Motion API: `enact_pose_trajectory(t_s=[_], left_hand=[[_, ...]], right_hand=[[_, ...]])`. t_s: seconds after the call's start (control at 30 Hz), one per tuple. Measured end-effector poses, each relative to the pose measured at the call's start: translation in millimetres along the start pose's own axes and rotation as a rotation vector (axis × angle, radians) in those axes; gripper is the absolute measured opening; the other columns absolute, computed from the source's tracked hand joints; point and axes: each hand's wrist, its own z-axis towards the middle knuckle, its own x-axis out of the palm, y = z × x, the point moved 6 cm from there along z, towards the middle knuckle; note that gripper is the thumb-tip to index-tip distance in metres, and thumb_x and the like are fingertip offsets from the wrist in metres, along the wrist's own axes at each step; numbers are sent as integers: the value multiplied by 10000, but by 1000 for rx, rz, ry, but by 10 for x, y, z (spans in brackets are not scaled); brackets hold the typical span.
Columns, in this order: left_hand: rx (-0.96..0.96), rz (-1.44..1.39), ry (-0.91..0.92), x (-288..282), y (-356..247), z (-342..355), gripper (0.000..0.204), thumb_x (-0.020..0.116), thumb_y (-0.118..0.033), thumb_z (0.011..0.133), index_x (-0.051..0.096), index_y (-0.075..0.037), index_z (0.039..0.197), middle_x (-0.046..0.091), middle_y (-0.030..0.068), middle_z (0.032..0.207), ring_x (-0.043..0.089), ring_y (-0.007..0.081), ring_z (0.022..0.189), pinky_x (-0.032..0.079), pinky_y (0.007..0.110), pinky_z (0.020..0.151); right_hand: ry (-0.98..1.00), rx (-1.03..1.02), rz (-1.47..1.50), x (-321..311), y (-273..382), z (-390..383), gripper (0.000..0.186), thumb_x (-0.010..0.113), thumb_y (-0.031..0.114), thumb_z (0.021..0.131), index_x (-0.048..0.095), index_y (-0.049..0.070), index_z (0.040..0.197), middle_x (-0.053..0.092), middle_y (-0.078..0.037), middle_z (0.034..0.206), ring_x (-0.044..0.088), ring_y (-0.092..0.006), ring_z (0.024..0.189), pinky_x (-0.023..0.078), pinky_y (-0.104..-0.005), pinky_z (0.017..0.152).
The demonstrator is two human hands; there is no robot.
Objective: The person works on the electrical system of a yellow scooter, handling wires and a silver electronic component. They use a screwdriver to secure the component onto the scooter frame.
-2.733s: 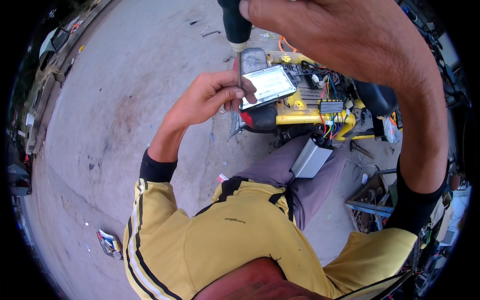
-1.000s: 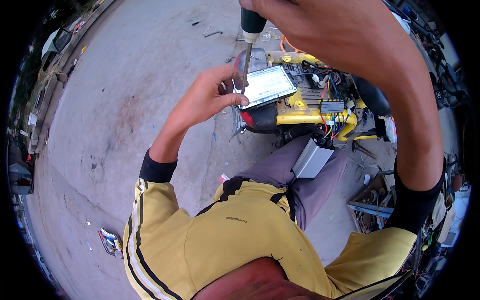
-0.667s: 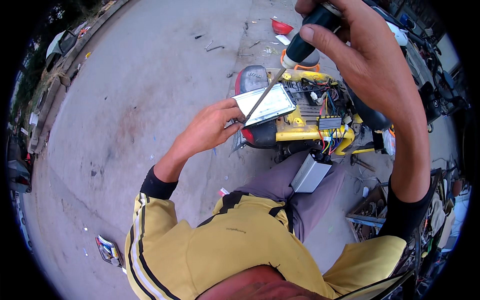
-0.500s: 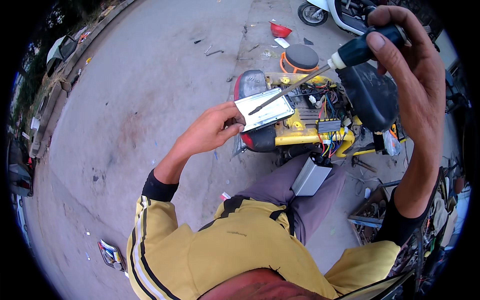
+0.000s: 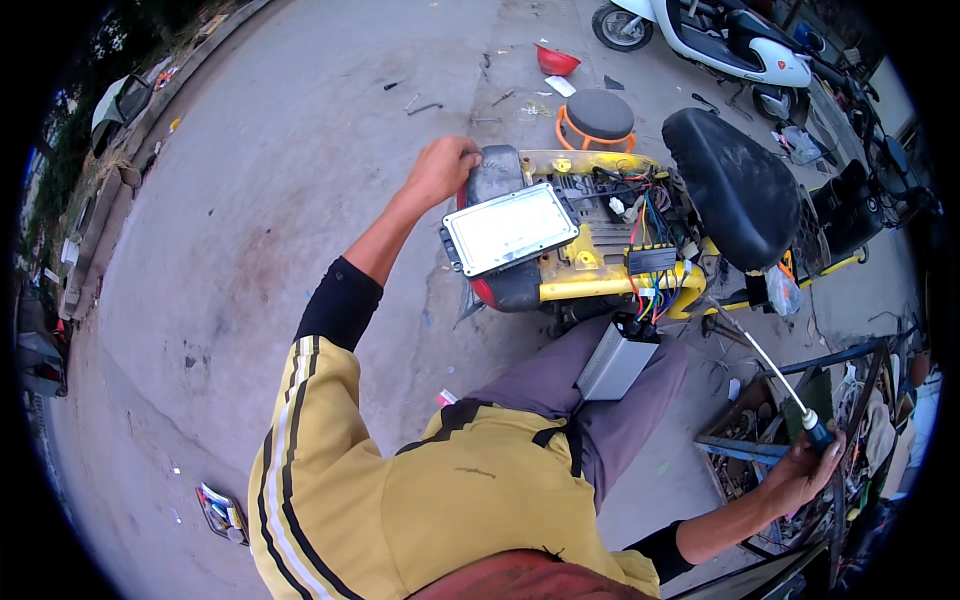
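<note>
My right hand (image 5: pixel 805 475) is down at the lower right, closed round the dark handle of a long screwdriver (image 5: pixel 775 370); its shaft slants up and to the left. At the tail of a yellow scooter frame (image 5: pixel 600 290), my left hand (image 5: pixel 443 170) has its fingers curled against the edge of the grey-black tail cover (image 5: pixel 495 175). Just below that hand, a flat silver metal case (image 5: pixel 510 230) with mounting ears lies across the tail, touched by neither hand. A finned silver controller box (image 5: pixel 617 362) rests on my thigh, wired by coloured leads to a small dark module (image 5: pixel 652 261).
The scooter's black seat (image 5: pixel 735 190) is tipped up to the right. Beyond the frame are a round stool (image 5: pixel 600 115) and a red bowl-like thing (image 5: pixel 557 61). A white scooter (image 5: pixel 720 45) stands at the far right. A crate of parts (image 5: pixel 740 445) sits near my right arm.
My left hand has let go of the silver case, which now lies on the tail, and moved up to the tail cover. My right hand has swung down with the screwdriver, away from the case.
</note>
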Motion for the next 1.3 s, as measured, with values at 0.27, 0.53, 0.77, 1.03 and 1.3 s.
enact_pose_trajectory(t_s=[0.27, 0.53, 0.77, 1.03, 1.3], left_hand=[[25, -31, -50, -16, -1, -118, 224, 645, -89, 977, 756, 29, 1131, 733, 187, 998, 707, 277, 819, 542, 390, 784], [-22, -168, -25, -94, -183, -181, 359, 687, -209, 980, 715, 16, 1258, 764, 179, 1092, 720, 269, 961, 548, 391, 867], [102, 45, 239, -498, -998, -784, 829, 809, -547, 810, 629, 22, 1385, 636, 212, 1393, 639, 327, 1246, 521, 435, 1023], [115, 264, 268, -234, -1354, -1015, 986, 856, -459, 731, 476, 9, 1510, 525, 209, 1500, 538, 375, 1363, 458, 439, 1121], [98, 189, 131, -214, -1269, -1153, 887, 841, -438, 761, 518, 10, 1455, 571, 216, 1417, 544, 365, 1320, 454, 439, 1106]], right_hand=[[-205, 435, 405, -1818, -1414, -1503, 303, 537, 215, 1098, 597, -54, 1223, 626, -155, 1034, 561, -221, 830, 474, -310, 696], [-804, 657, 167, -3116, -2685, -3368, 210, 597, 17, 1017, 552, -41, 1214, 566, -162, 1126, 583, -262, 900, 570, -364, 765], [-636, 1019, -254, -3750, -3703, -3993, 348, 597, 11, 939, 634, -38, 1282, 614, -149, 1148, 613, -272, 970, 565, -362, 781], [-26, 1274, -1072, -3445, -3635, -4099, 400, 584, 111, 943, 639, 21, 1328, 688, -109, 1141, 638, -238, 959, 514, -388, 747], [-423, 1321, -793, -3153, -3306, -3773, 434, 592, 125, 946, 615, 49, 1373, 690, -99, 1182, 641, -223, 974, 502, -391, 749]])
